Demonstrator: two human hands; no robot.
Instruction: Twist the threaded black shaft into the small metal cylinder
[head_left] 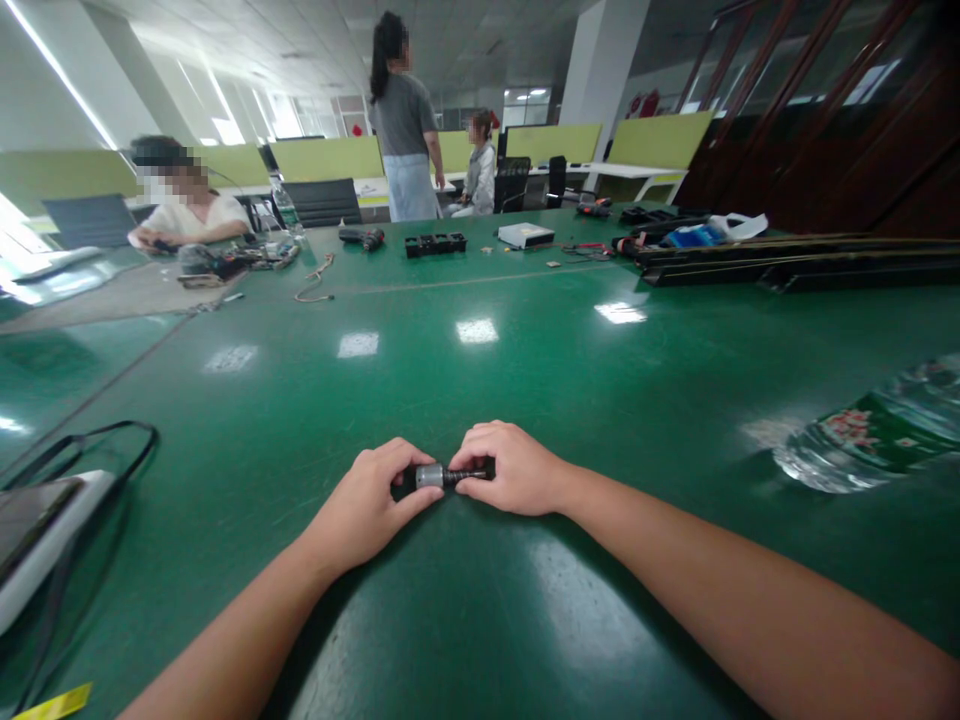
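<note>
Low over the green table (420, 390), my two hands meet around a small metal cylinder with a dark ribbed shaft (429, 476). My left hand (367, 500) pinches the grey cylinder end between thumb and fingers. At the other side, the thumb and fingers of my right hand (517, 470) close around the ribbed shaft. The shaft looks like a screw thread or a spring; which one, I cannot tell. It points to the right, lying about level, and part of it is hidden by my right fingers.
A water bottle (885, 425) lies on its side at the right. On the left are a white-edged device (45, 530) and a black strap (142, 440). Farther back sit a power drill (363, 238), a white box (525, 235) and black rails (705, 262). Several people are beyond.
</note>
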